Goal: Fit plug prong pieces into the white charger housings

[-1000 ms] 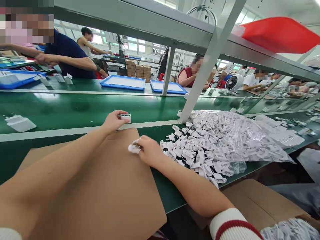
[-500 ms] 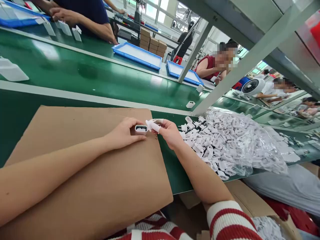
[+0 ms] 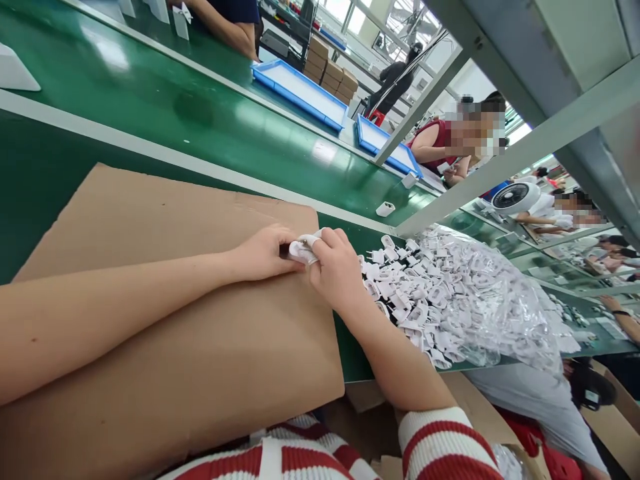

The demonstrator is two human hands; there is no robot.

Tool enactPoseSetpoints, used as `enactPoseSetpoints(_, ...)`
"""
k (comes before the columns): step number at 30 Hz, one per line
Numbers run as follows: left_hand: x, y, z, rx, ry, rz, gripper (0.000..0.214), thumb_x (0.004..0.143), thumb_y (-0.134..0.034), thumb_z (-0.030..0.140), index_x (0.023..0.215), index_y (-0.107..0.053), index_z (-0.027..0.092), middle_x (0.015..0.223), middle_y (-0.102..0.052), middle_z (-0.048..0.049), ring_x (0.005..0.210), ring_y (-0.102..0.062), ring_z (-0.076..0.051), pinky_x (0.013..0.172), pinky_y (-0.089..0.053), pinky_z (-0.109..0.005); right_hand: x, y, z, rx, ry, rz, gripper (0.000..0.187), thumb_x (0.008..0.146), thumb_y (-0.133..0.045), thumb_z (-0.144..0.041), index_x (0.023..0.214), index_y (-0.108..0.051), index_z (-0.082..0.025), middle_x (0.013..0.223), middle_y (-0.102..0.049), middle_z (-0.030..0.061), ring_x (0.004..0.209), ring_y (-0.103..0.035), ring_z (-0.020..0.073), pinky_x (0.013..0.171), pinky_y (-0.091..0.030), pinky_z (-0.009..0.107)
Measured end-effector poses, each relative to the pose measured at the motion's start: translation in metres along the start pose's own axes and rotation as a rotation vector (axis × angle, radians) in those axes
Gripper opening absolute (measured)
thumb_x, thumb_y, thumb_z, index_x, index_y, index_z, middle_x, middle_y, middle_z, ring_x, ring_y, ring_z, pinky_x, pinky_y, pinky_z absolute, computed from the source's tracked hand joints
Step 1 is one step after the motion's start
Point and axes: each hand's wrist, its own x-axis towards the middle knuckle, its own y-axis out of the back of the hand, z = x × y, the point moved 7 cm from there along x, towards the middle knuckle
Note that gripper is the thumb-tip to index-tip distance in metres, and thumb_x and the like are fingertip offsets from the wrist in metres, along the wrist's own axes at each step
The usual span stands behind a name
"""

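Observation:
Over the right edge of a brown cardboard sheet, both hands meet on a small white plastic charger housing. My left hand grips it from the left, thumb below and fingers behind. My right hand is closed over its right side, fingers bent, with white coverings on some fingertips. Any smaller part between the right fingers is hidden. Just right of my right hand lies a heap of similar white plug housings, some with pins showing.
A clear plastic bag covers part of the heap. Behind runs a green conveyor with a loose white housing. A metal post slants up on the right. Blue-rimmed trays and co-workers are across the belt.
The hands have come together; my right hand now covers the housing's right side. The housing's oval opening, visible before, no longer shows. The view has tilted and shifted.

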Motion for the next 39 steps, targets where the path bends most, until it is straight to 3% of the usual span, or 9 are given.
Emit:
enactPoseSetpoints(5,0.0,0.0,-0.001,0.004,0.05,-0.004,0.025,0.078,-0.074,0.042,0.089,-0.073,0.019,0.092,-0.07,-0.0031,0.097,-0.059,-0.026,0.083,-0.045,-0.034,-0.001,0.008,0.005,0.043,-0.042,0.099,0.031,0.082,-0.047,-0.003,0.104,-0.064,-0.017,0.096,-0.055,0.0097,0.09,-0.046,0.0249,0.078,-0.04,0.036)
enactPoseSetpoints(10,0.001,0.001,0.001,-0.011,0.048,-0.005,0.024,0.077,-0.073,0.043,0.083,-0.071,0.019,0.089,-0.07,-0.0025,0.098,-0.059,-0.026,0.084,-0.045,-0.035,0.002,0.001,0.003,-0.034,-0.019,0.008,0.02,0.079,-0.051,-0.005,0.087,-0.062,-0.02,0.089,-0.054,0.0077,0.086,-0.045,0.0248,0.075,-0.037,0.037)
enactPoseSetpoints(17,0.0,0.001,0.0,0.007,0.083,-0.01,0.026,0.075,-0.074,0.044,0.081,-0.071,0.019,0.088,-0.067,-0.0039,0.094,-0.059,-0.025,0.082,-0.045,-0.035,0.013,0.0,-0.001,-0.07,0.015,-0.065,0.02,0.073,-0.052,-0.001,0.076,-0.058,-0.02,0.084,-0.055,0.0068,0.083,-0.044,0.0234,0.072,-0.036,0.035)
enactPoseSetpoints(22,0.001,0.001,0.002,-0.023,0.059,-0.018,0.027,0.074,-0.075,0.045,0.079,-0.07,0.019,0.086,-0.068,-0.002,0.088,-0.06,-0.023,0.077,-0.044,-0.032,0.01,0.001,0.001,-0.034,-0.087,-0.064,0.021,0.071,-0.053,0.0,0.068,-0.053,-0.021,0.078,-0.05,0.0044,0.077,-0.042,0.0209,0.061,-0.03,0.032)
enactPoseSetpoints(30,0.002,-0.001,0.0,-0.029,0.046,-0.041,0.024,0.071,-0.075,0.042,0.073,-0.069,0.019,0.08,-0.067,-0.0006,0.08,-0.061,-0.021,0.072,-0.044,-0.03,0.023,0.004,-0.005,-0.104,-0.078,-0.196,0.019,0.068,-0.061,-0.003,0.064,-0.056,-0.02,0.072,-0.048,0.0037,0.075,-0.046,0.02,0.057,-0.027,0.031)
enactPoseSetpoints(39,-0.001,-0.002,-0.004,-0.024,0.048,0.018,0.028,0.069,-0.077,0.046,0.076,-0.073,0.02,0.077,-0.064,-0.0024,0.084,-0.059,-0.023,0.077,-0.046,-0.033,0.018,0.005,-0.002,-0.094,-0.091,-0.17,0.017,0.069,-0.056,-0.005,0.073,-0.065,-0.019,0.077,-0.052,0.0039,0.077,-0.048,0.0198,0.06,-0.032,0.031)
